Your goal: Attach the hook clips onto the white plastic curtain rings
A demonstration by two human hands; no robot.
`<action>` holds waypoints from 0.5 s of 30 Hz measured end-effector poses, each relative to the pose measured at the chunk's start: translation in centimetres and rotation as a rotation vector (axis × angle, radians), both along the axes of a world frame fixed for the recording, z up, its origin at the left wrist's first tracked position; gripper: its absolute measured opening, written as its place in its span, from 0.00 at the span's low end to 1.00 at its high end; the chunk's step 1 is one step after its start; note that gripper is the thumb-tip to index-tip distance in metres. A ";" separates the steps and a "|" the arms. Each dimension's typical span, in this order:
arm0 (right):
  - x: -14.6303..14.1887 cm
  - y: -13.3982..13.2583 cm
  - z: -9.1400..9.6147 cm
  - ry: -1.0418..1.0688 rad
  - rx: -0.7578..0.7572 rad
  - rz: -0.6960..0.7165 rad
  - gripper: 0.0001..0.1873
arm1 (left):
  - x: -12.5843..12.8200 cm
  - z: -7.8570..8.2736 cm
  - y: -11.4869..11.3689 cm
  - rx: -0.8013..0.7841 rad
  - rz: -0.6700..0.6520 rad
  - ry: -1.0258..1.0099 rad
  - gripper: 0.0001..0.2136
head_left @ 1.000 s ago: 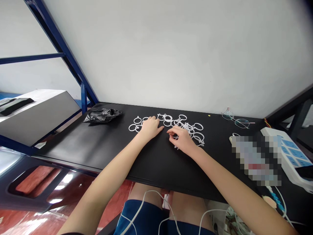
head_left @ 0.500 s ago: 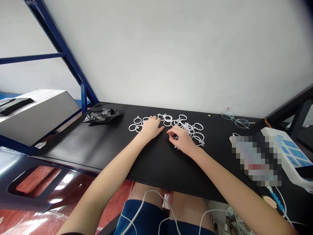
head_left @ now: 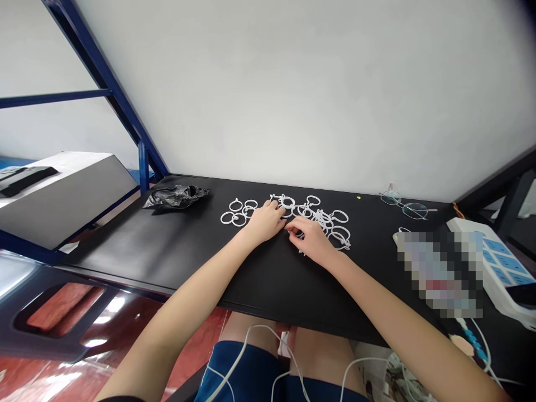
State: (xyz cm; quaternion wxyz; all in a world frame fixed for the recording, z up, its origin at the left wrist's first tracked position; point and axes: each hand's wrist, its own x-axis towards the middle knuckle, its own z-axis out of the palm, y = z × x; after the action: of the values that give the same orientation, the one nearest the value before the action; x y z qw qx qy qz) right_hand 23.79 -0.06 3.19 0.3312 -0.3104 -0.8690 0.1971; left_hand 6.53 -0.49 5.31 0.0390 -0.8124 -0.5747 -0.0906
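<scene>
On the black tabletop (head_left: 188,251) lie many white curtain rings with small eyelets. A small group of rings (head_left: 227,218) lies left of my left hand; a larger tangled pile (head_left: 338,231) spreads behind and right of my right hand. My left hand (head_left: 266,220) is palm down, fingers stretched toward the rings at the pile's left end (head_left: 288,203), thumb apart. Close beside it, my right hand (head_left: 309,237) has its thumb and fingers curled together at the tips. White ring parts show between and below those fingers, but what the fingertips pinch is hidden.
A crumpled black plastic bag (head_left: 176,198) lies at the left. On the right are eyeglasses (head_left: 414,210), a blurred-out phone-like object (head_left: 438,273) and a white power strip (head_left: 498,262). White cables (head_left: 247,346) hang over my lap. A pale wall (head_left: 293,100) stands behind.
My left hand has moved right, from the small group of rings toward the larger pile, uncovering the group. My right hand has stayed nearly still.
</scene>
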 end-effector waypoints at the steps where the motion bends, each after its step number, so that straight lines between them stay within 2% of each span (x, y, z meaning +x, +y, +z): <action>1: 0.0 0.0 0.0 0.002 -0.001 0.000 0.11 | 0.0 -0.1 0.1 0.005 0.000 0.003 0.11; 15: 0.1 0.1 -0.2 -0.002 0.009 0.000 0.11 | -0.5 -0.1 0.4 0.003 0.008 0.035 0.12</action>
State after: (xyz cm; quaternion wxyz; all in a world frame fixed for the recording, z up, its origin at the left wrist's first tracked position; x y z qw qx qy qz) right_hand 23.84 0.00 3.02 0.3318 -0.3090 -0.8701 0.1930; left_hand 6.07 -0.09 5.25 0.0506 -0.8116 -0.5769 -0.0771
